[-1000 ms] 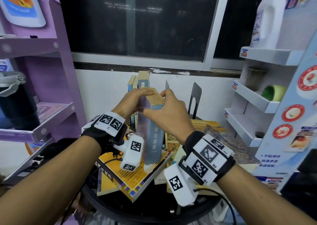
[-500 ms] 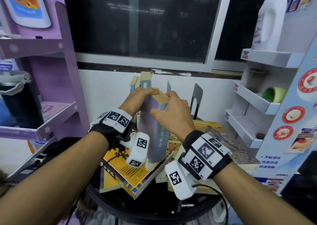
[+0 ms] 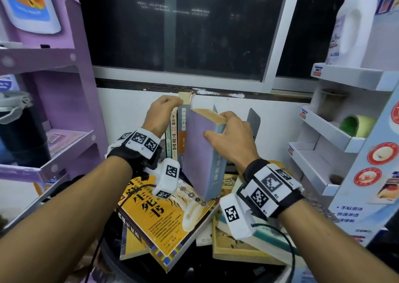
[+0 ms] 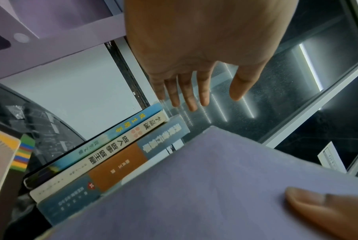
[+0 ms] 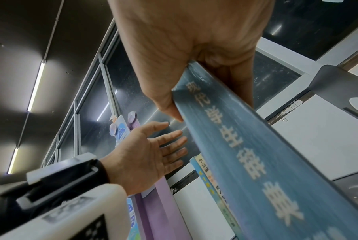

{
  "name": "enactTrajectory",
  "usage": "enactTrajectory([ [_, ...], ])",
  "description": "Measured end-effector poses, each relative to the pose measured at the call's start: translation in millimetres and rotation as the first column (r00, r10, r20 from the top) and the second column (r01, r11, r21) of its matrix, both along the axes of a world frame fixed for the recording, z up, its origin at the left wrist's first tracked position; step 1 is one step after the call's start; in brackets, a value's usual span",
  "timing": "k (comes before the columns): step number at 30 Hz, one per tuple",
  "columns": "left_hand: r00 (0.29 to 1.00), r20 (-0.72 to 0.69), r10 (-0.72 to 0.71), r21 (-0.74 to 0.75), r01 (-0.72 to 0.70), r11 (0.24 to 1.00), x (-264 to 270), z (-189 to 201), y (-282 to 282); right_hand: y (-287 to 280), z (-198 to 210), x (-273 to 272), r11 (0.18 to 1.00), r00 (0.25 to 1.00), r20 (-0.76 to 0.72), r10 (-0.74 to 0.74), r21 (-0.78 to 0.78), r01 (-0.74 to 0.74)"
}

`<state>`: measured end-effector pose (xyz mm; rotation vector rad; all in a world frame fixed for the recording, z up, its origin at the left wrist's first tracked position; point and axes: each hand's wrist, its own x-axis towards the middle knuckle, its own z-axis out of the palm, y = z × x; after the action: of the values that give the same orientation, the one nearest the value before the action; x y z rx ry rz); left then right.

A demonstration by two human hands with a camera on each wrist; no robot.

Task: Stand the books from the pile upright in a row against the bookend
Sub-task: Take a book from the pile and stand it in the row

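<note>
My right hand [image 3: 228,140] grips a thick book [image 3: 199,153] with a purple cover and blue spine by its top, thumb on the cover. The book hangs nearly upright, tilted, just right of three books standing in a row [image 3: 176,140]. My left hand [image 3: 164,110] is open, fingers straight, at the top of the tallest standing book. In the left wrist view the left hand [image 4: 186,91] hovers over the row [image 4: 116,146], beside the purple cover [image 4: 215,186]. A grey metal bookend [image 3: 253,120] stands right of the held book. More books lie piled below, a yellow one [image 3: 155,213] on top.
The pile sits on a round black table [image 3: 133,269]. A purple shelf unit [image 3: 54,110] with a black flask [image 3: 15,131] stands close on the left. A white display rack [image 3: 323,131] with a detergent bottle [image 3: 354,28] stands on the right. Wall and window lie behind.
My left hand let go of the thick book and moved up and left to the tops of the standing books. The right hand alone lifted the book toward the row.
</note>
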<state>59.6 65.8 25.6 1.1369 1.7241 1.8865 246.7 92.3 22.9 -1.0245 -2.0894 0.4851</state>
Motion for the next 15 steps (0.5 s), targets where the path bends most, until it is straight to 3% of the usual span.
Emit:
enactTrajectory([
  [4, 0.997, -0.057, 0.058, -0.037, -0.060, 0.997, -19, -2, 13, 19, 2, -7, 1.000, 1.000, 0.000, -0.015, -0.010, 0.015],
  [15, 0.992, -0.119, -0.050, -0.183, 0.028, 0.983, -41, -3, 53, 67, -6, -40, 0.997, 0.998, 0.005, -0.064, -0.039, 0.064],
])
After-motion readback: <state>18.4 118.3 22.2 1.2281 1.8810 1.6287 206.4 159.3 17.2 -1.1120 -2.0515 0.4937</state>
